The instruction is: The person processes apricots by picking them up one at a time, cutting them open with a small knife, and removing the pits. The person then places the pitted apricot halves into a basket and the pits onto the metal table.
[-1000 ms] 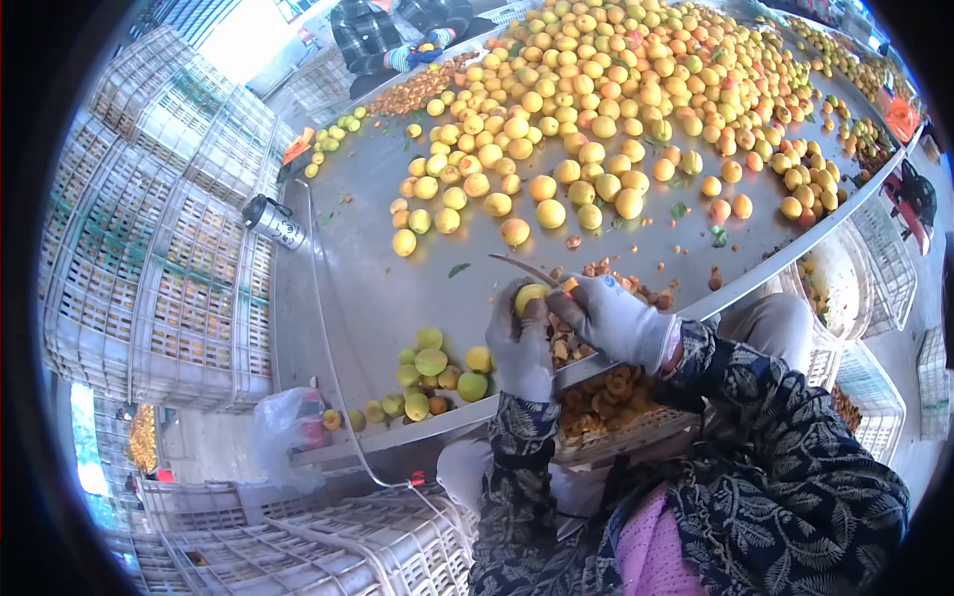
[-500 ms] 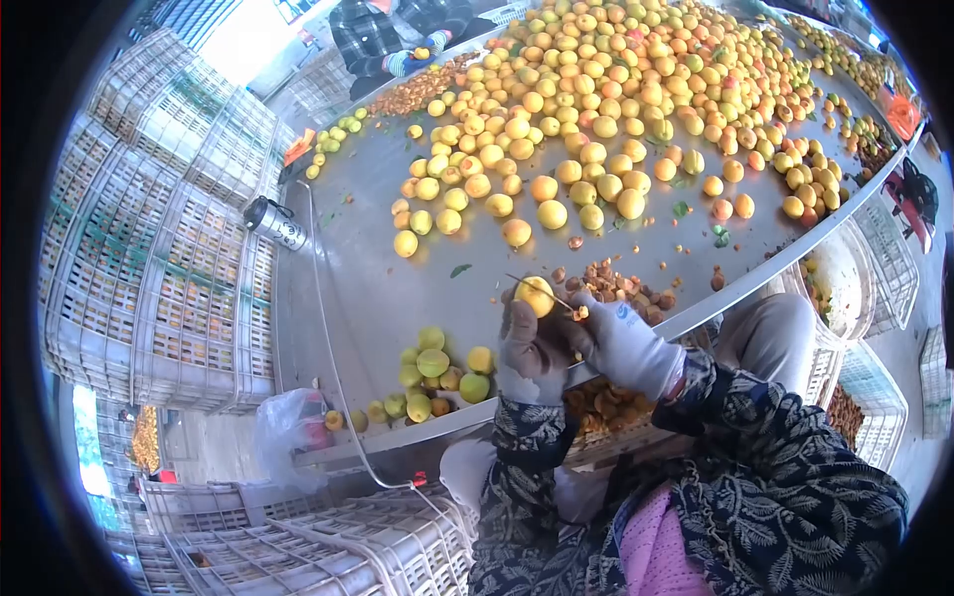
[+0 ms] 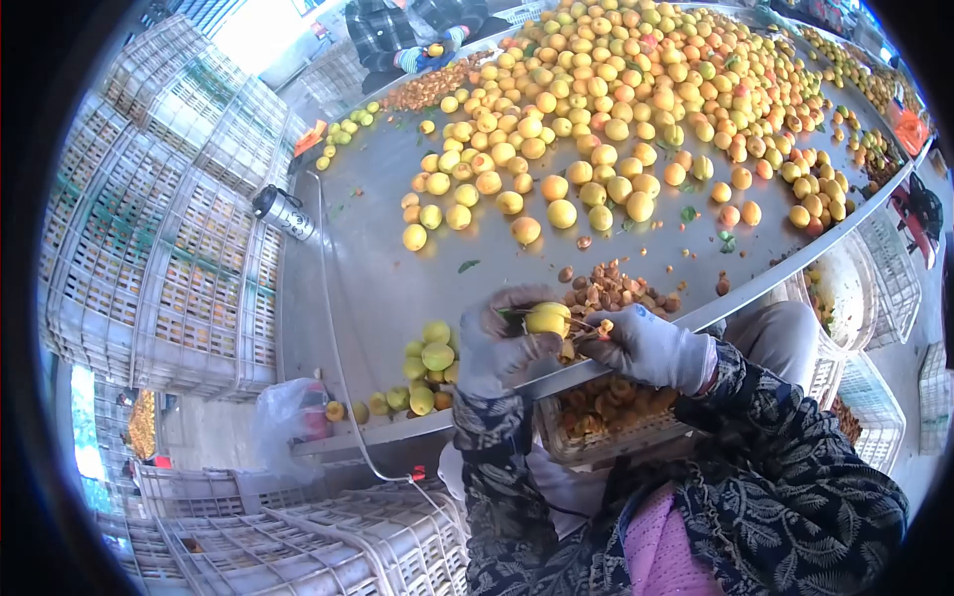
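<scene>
My left hand, in a soiled whitish glove, is closed around a yellow apricot over the metal table's near edge. A groove or split line runs across the fruit. My right hand, gloved too, pinches a thin stick-like tool whose far end meets the apricot; its exact kind is hidden by the fingers. A small orange bit sits at my right fingertips. Just beyond my hands lies a heap of brown pits. Below them, a crate holds apricot pieces.
A big pile of apricots covers the far table. Greenish fruit lies left of my hands. A dark-capped bottle stands at the left edge, beside stacked crates. Across the table, a person's gloved hands hold fruit.
My left hand has shifted left and turned, tilting the apricot so its split side shows. My right hand has moved slightly right and down. The view has shifted a little.
</scene>
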{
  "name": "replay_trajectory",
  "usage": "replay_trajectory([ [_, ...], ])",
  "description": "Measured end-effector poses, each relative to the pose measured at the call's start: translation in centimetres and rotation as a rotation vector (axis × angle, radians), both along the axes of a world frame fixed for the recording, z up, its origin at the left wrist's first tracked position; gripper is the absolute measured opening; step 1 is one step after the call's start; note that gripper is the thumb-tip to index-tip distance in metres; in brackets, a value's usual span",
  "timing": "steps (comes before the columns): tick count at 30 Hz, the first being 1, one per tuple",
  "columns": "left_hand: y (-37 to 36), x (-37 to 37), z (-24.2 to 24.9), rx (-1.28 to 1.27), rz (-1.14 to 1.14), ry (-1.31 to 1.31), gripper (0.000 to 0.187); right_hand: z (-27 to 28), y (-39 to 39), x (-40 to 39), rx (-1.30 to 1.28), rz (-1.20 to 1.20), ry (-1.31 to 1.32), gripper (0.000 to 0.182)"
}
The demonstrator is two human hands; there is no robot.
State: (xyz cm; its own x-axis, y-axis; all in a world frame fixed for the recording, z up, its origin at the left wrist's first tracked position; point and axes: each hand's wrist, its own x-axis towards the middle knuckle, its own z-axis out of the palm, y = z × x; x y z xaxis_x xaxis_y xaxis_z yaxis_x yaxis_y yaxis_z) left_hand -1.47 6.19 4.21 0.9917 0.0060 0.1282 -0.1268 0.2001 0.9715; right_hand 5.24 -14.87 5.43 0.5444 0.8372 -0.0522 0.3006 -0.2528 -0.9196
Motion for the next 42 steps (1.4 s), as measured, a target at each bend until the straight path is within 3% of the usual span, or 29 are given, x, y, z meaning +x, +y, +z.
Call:
replay_trajectory([
  [2,-2.4,0.4,-0.7,-0.277,0.17,-0.219,0.058,0.0,0.0,-0.1,0.007,-0.001,0.087,0.03],
  [3,-3.5,0.5,-0.9,-0.27,0.166,-0.224,0.058,-0.3,0.1,-0.5,0.119,-0.039,0.118,0.03],
  [5,-5.4,0.4,-0.9,-0.678,0.203,-0.094,0.057,-0.3,0.4,-0.5,0.241,-0.074,0.144,0.03],
  [7,-5.3,0.3,-0.8,-0.646,0.245,-0.079,0.061,-0.3,0.3,-0.5,0.24,-0.064,0.109,0.03],
  [9,-4.0,0.2,-1.3,-0.487,0.148,-0.152,0.059,-0.6,0.4,-0.6,0.314,-0.078,0.097,0.029],
  [11,-2.9,-0.1,0.7,-0.443,0.153,-0.134,0.055,0.8,-0.2,0.2,0.103,-0.014,0.006,0.028],
  [13,-0.8,-0.2,1.9,0.074,0.042,-0.002,0.049,0.6,-0.5,0.8,0.092,0.017,0.026,0.027],
  [14,-0.4,-0.3,2.8,0.15,0.013,0.102,0.038,0.1,-0.5,1.0,0.018,0.049,-0.005,0.026],
  [16,-0.2,0.0,3.0,0.238,0.008,0.181,0.042,-1.0,-0.3,1.4,-0.05,0.084,-0.038,0.026],
  [17,-0.3,-0.1,3.0,0.322,-0.001,0.261,0.045,-1.7,-0.2,1.3,0.033,0.069,0.001,0.026],
  [18,-0.9,0.0,2.2,0.326,-0.005,0.265,0.045,-2.0,-0.3,1.3,0.116,0.05,0.038,0.027],
  [20,-3.2,0.6,-0.3,-0.177,0.169,-0.111,0.053,-1.9,-0.3,0.6,0.226,0.013,0.159,0.028],
  [21,-4.8,0.6,-0.2,-0.174,0.164,-0.112,0.053,-1.9,-0.2,0.2,0.329,-0.02,0.282,0.029],
  [23,-7.3,0.7,0.3,-0.448,0.319,-0.104,0.058,-1.7,0.1,-0.3,0.365,-0.036,0.311,0.03],
  [25,-7.1,0.5,-0.1,-0.443,0.352,-0.082,0.055,-1.7,0.4,-0.7,0.425,-0.053,0.386,0.031],
  [28,-5.8,0.1,0.1,-0.452,0.237,-0.112,0.043,-2.0,-0.1,0.6,0.364,0.043,0.23,0.03],
  [31,-3.4,-0.1,0.8,-0.285,0.144,-0.102,0.035,-1.9,-0.5,1.4,0.293,0.119,0.081,0.028],
  [33,-1.6,-0.3,2.3,0.185,-0.03,0.188,0.034,-2.2,-0.6,1.7,0.243,0.174,-0.004,0.025],
  [34,-1.3,-0.1,3.6,0.299,-0.098,0.316,0.037,-2.4,-0.6,1.7,0.244,0.177,0.0,0.025],
  [37,-1.8,-0.2,3.3,0.359,-0.019,0.316,0.04,-2.9,-0.6,1.5,0.16,0.195,0.047,0.027],
  [38,-2.5,-0.1,2.8,0.361,-0.024,0.312,0.04,-2.9,-0.4,1.2,0.266,0.124,0.121,0.029],
  [40,-4.6,0.0,1.2,-0.227,0.222,-0.023,0.042,-2.8,-0.6,0.7,0.376,0.052,0.186,0.031],
  [42,-6.2,0.5,-0.4,-0.317,0.269,-0.082,0.043,-2.7,-0.4,0.4,0.335,0.037,0.403,0.031],
])
